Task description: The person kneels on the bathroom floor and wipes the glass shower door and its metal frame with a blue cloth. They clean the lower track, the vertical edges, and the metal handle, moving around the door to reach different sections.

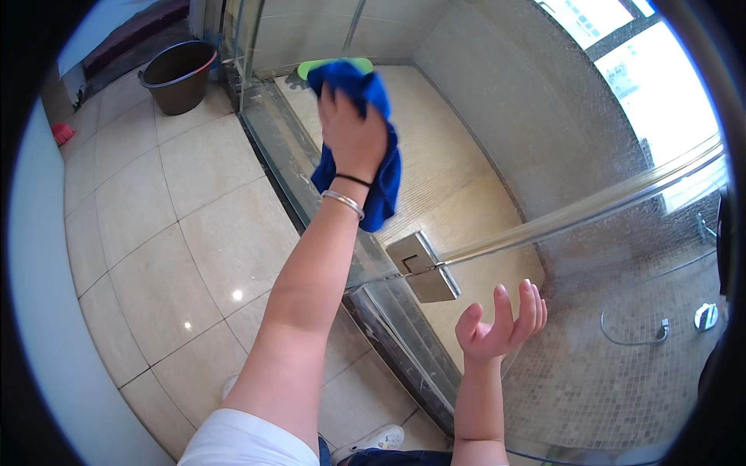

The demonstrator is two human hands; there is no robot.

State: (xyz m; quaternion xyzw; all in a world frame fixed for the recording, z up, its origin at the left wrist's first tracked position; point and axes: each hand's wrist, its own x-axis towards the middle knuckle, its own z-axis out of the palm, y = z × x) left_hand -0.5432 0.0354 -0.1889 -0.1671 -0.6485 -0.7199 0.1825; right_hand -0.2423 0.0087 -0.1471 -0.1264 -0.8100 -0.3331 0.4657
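My left hand (352,134) is spread over a bunched blue cloth (382,201) and grips it. The cloth lies against or just in front of the clear glass shower door, with the ribbed shower floor seen through it; whether it touches the glass I cannot tell. A bracelet and a dark band circle that wrist. Lower right, my right hand (501,326) is raised with its fingers apart and slightly curled, holding nothing. It is in front of the glass panel, and contact with it is unclear. Between the hands sits a square metal glass hinge (422,267).
A dark bucket (178,81) stands on the floor tiles (215,256) at upper left, and a red plastic item (63,133) lies beyond it. A stone threshold (396,355) runs beneath the glass. Behind the glass are a green object (309,69) and a shower hose (632,342).
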